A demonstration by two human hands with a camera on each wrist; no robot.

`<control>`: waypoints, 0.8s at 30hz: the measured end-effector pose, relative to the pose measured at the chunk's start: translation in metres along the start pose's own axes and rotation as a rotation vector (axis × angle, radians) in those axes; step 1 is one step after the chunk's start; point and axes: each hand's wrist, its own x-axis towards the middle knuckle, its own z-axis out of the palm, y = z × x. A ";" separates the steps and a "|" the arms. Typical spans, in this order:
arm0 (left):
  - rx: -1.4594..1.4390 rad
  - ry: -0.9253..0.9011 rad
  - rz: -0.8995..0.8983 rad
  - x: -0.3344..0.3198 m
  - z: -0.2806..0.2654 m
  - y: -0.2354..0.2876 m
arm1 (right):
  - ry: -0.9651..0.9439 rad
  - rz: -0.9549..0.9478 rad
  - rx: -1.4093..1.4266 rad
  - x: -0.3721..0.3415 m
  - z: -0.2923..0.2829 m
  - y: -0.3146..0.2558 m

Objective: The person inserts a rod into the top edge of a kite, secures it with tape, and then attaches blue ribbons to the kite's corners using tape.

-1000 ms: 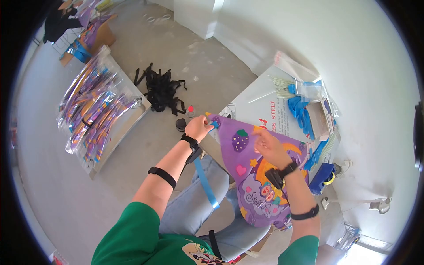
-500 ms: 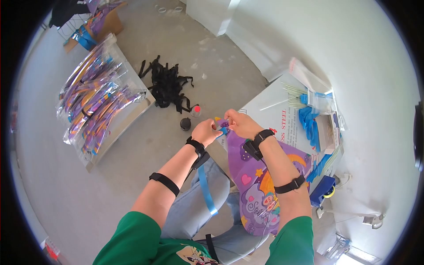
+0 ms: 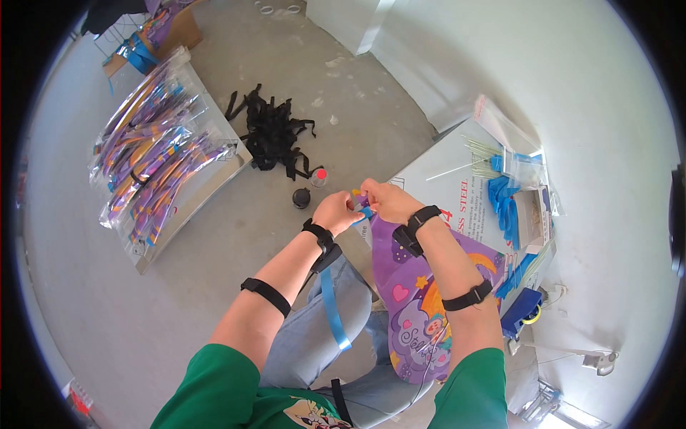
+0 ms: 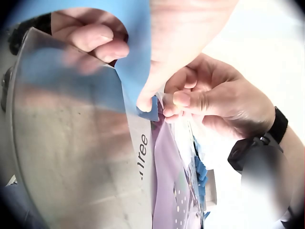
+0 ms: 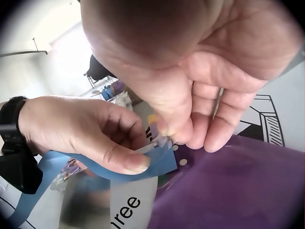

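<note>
The left hand (image 3: 336, 213) pinches a blue ribbon (image 3: 330, 307) near its end, thumb on top; the rest of the ribbon hangs over the person's leg. Beside it the right hand (image 3: 391, 202) pinches a small clear piece of film or tape (image 5: 164, 141) at the ribbon's end, between thumb and forefinger. Under both hands is the corner of a purple printed sheet (image 3: 400, 293) with a moon, hearts and stars. In the left wrist view the ribbon's end (image 4: 151, 110) lies against the purple corner.
Bagged purple and orange pieces (image 3: 153, 154) lie on a board at left. Black straps (image 3: 275, 136) are heaped on the floor near a dark round object (image 3: 301, 198). Blue ribbons (image 3: 504, 207), an open box (image 3: 530, 218) and a blue tape dispenser (image 3: 520, 312) are at right.
The right hand has come left from over the printed sheet to the corner beside the left hand. The head view has shifted slightly.
</note>
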 end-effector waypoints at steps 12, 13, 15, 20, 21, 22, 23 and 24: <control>-0.023 -0.010 -0.007 -0.001 -0.001 0.001 | -0.025 0.000 -0.062 0.003 0.001 -0.005; -0.025 -0.012 -0.012 -0.001 -0.002 0.002 | -0.019 -0.007 -0.061 0.003 0.002 -0.004; -0.029 -0.014 -0.011 0.000 -0.001 0.001 | -0.012 -0.013 -0.061 0.003 0.003 -0.005; -0.033 -0.014 -0.019 -0.002 -0.002 0.002 | 0.005 -0.023 -0.129 0.002 0.005 -0.007; -0.034 -0.016 -0.016 -0.001 -0.001 0.001 | 0.005 -0.023 -0.129 0.002 0.006 -0.008; -0.036 -0.019 -0.013 -0.001 -0.001 0.001 | 0.015 -0.025 -0.150 0.001 0.006 -0.008; -0.036 -0.018 -0.012 -0.001 -0.001 0.000 | 0.026 -0.028 -0.170 0.001 0.007 -0.009; -0.031 -0.012 -0.012 -0.001 0.000 0.000 | 0.025 -0.029 -0.171 0.001 0.007 -0.009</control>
